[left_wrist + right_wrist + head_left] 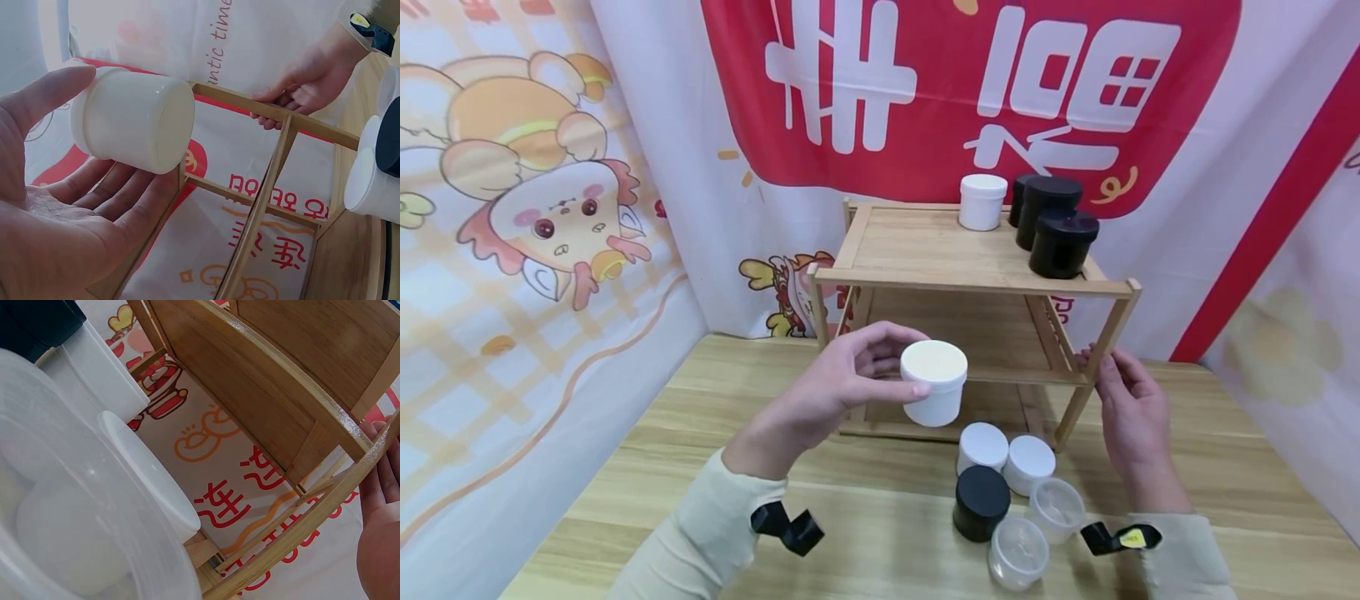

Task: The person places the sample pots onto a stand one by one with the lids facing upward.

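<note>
Printed curtains [651, 92], wooden table [865, 533]; left fingers [140, 209] clamp white jar [936, 404], right fingers [1133, 367] grip rack [917, 250].

"antic time" [219, 42], "连" [223, 505] – on wht cloth [269, 44]

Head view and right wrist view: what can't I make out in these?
Head view: the inside of the white jar held by the left hand, hidden by opaque walls.
Head view: most of the rearmost black jar, behind the tall black jar.
Head view: part of the right hand, behind the rack post.
Right wrist view: the full clear jar, cut off by the left and bottom edges.
</note>
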### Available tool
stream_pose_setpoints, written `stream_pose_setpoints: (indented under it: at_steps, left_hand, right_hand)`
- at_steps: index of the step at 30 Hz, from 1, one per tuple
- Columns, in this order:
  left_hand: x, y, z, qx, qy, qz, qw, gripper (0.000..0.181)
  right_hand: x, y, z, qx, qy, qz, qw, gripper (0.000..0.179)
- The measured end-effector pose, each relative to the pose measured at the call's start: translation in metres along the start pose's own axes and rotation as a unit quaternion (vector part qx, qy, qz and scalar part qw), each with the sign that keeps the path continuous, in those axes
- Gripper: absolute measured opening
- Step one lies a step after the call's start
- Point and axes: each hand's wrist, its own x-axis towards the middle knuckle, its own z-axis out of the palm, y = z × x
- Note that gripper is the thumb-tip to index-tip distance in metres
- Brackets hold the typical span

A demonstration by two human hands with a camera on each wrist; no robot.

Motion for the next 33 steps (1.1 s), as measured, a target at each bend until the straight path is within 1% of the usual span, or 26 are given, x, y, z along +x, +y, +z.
stream_pose_setpoints:
  at_steps: [3, 6, 9, 12, 16, 22, 25, 30, 33]
  left_hand:
    - [0.0001, 0.0009, 0.0005, -0.007, -0.008, 0.001, 0.9999, 0.057]
    - [0.0011, 0.0013, 0.0015, -0.003, -0.012, 0.006, 0.9999, 0.056]
    - [0.0016, 0.0025, 0.003, 0.005, -0.009, 0.004, 0.9999, 0.057]
    - [0.0018, 0.003, 0.004, 0.007, -0.006, -0.005, 0.9999, 0.057]
    - [0.003, 0.0009, 0.0042, 0.006, -0.005, -0.012, 0.9999, 0.057]
    - [0.0043, -0.0005, 0.0056, 0.009, -0.002, -0.015, 0.9999, 0.056]
    - [0.0048, -0.0005, 0.0063, 0.008, -0.002, -0.014, 0.9999, 0.055]
    - [0.0051, 0.0016, 0.0058, 0.007, 0.005, -0.01, 0.9999, 0.054]
    - [0.0057, 0.0038, 0.0059, 0.008, 0.011, -0.008, 0.9999, 0.054]
  right_hand:
    - [-0.002, -0.0006, -0.0023, -0.005, 0.005, 0.002, 1.0, 0.043]
    - [-0.0034, -0.0016, -0.0039, -0.013, 0.011, 0.003, 0.9999, 0.045]
    - [-0.0041, -0.0018, -0.0044, -0.016, 0.012, 0.0, 0.9998, 0.045]
    - [-0.0048, -0.0009, -0.0041, -0.014, 0.011, -0.006, 0.9998, 0.043]
    - [-0.0051, -0.0009, -0.0042, -0.009, 0.01, -0.009, 0.9999, 0.042]
    - [-0.0068, -0.0027, -0.0064, -0.022, 0.015, -0.002, 0.9996, 0.043]
    - [-0.0077, -0.0024, -0.0074, -0.02, 0.019, 0.001, 0.9996, 0.042]
    - [-0.0029, 0.0, -0.004, -0.012, 0.024, 0.003, 0.9996, 0.042]
    - [0.0023, 0.0027, 0.0001, -0.003, 0.023, -0.004, 0.9997, 0.041]
